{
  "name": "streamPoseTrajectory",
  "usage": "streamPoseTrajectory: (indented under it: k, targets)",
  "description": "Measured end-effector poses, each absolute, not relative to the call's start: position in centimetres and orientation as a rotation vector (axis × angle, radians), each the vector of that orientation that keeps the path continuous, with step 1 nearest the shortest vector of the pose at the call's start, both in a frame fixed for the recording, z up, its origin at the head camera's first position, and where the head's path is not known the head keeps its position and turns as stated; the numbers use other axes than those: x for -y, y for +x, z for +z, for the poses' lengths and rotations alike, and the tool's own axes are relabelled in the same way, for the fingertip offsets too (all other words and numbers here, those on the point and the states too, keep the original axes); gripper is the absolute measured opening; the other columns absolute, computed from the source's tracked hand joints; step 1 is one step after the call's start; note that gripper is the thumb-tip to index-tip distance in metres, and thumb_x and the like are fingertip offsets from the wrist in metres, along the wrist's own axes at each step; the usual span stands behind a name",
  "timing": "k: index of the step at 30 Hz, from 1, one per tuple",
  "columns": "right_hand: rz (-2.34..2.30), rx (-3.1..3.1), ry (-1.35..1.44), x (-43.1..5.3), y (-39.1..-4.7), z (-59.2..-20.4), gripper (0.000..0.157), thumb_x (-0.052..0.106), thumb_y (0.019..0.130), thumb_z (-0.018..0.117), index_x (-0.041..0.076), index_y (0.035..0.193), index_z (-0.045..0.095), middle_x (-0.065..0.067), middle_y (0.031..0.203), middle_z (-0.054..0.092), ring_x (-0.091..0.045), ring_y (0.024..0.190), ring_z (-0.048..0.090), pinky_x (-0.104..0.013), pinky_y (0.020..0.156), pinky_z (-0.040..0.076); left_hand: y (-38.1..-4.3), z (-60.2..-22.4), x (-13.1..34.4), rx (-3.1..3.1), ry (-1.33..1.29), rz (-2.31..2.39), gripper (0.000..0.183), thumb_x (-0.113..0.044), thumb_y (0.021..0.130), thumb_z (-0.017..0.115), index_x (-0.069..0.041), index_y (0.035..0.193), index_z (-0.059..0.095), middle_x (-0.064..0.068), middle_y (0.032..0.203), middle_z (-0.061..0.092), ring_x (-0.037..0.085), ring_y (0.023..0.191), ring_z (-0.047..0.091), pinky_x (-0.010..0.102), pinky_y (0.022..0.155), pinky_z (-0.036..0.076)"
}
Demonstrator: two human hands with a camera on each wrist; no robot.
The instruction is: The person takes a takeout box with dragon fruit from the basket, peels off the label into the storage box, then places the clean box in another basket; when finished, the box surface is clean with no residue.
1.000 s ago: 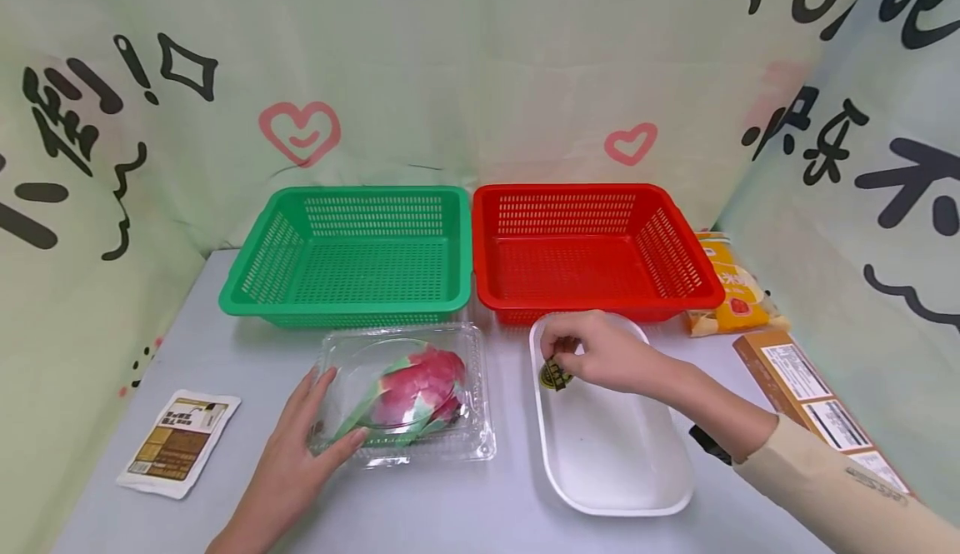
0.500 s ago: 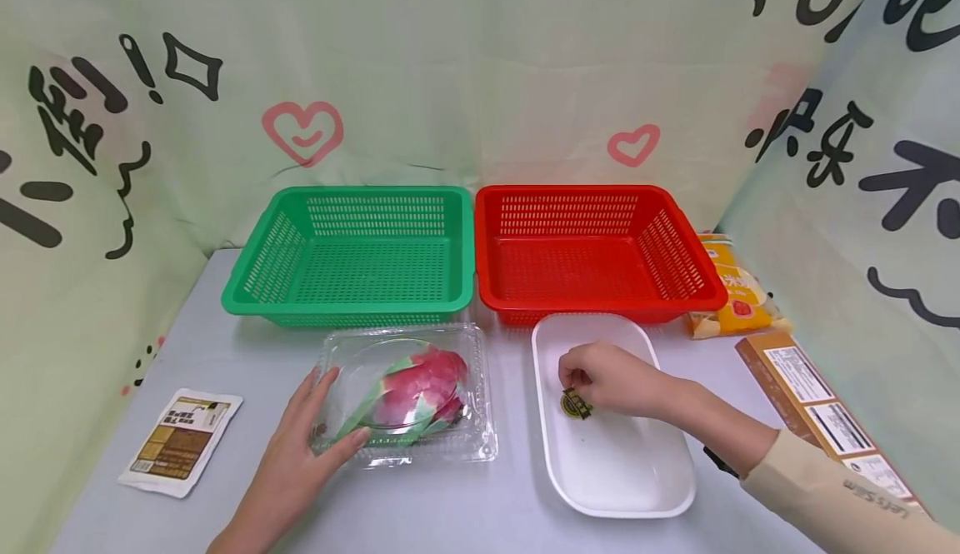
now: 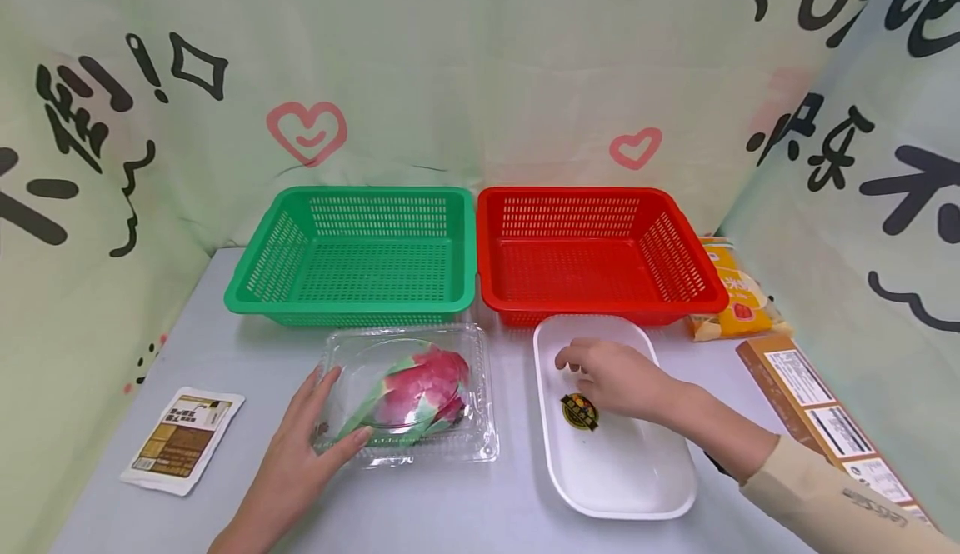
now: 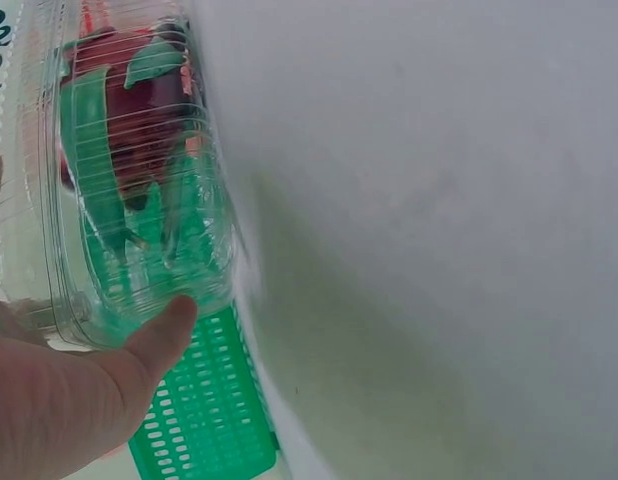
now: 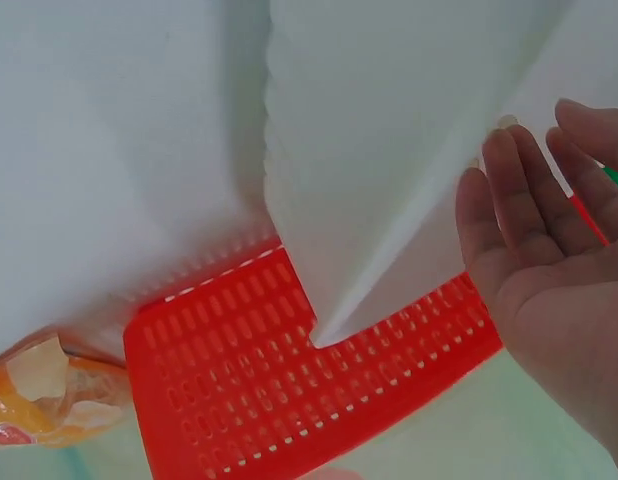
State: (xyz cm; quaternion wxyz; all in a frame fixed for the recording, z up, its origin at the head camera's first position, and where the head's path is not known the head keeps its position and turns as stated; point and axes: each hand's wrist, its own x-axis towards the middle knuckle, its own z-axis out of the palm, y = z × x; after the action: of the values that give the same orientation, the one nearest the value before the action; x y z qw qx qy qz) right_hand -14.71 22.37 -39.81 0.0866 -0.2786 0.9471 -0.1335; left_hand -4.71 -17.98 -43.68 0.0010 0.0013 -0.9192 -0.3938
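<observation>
A clear plastic clamshell box [image 3: 474, 421] with a pink and green dragon fruit [image 3: 423, 391] inside stands on the table. My left hand [image 3: 300, 454] rests against its left side, thumb along the front and fingers at the back left edge. In the left wrist view the thumb touches the ribbed wall of the box. Over the white tray [image 3: 622, 471] hovers my right hand [image 3: 618, 377], fingers loosely bent with nothing between them. A round black and gold sticker-like label [image 3: 580, 411] lies in the tray, just below the fingertips.
Behind stand a green basket [image 3: 352, 319] and a red basket [image 3: 600, 312], side by side. A white and brown pouch [image 3: 183, 440] lies at left. An orange snack bag [image 3: 738, 300] and a long brown box [image 3: 817, 412] are at right.
My right hand has moved right and toward me over the tray, carrying the label, then let it go there. The fingers have parted. My left hand stays on the clamshell box.
</observation>
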Motion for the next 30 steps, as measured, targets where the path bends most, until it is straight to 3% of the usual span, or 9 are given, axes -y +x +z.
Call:
streamPoseTrajectory:
  k: [17,26,30]
  targets:
    - [-0.869,-2.883,-0.795,-19.2,-14.5,-36.9,0.027,0.010,0.091,0.065,0.023,0.114,0.070,0.008,0.110,0.069,-0.012,0.099,0.065,-0.036,0.085,0.060,-4.7,-43.7,17.9,2.881,0.010,-1.262,0.087,-0.053,0.087,0.071,-0.033,0.157,0.024,0.012,0.167,0.016,0.046,0.148,0.024,0.077,0.106,0.029]
    - [-1.117,-2.596,-0.772,-14.7,-14.5,-37.8,0.035,0.013,0.093,0.063,0.009,0.128,0.061,-0.006,0.115,0.067,-0.014,0.098,0.065,-0.027,0.087,0.058,-4.8,-43.7,18.0,2.868,0.005,-1.314,0.081,-0.051,0.090,0.068,-0.032,0.157,0.026,0.013,0.167,0.015,0.045,0.150,0.020,0.077,0.109,0.024]
    - [-1.115,-2.581,-0.739,-13.3,-14.7,-38.2,0.042,0.019,0.093,0.066,0.010,0.133,0.057,-0.003,0.110,0.065,-0.013,0.096,0.064,-0.024,0.083,0.056,-4.8,-43.7,18.1,2.861,0.024,-1.345,0.083,-0.051,0.088,0.070,-0.032,0.157,0.026,0.012,0.167,0.015,0.045,0.150,0.019,0.077,0.108,0.024]
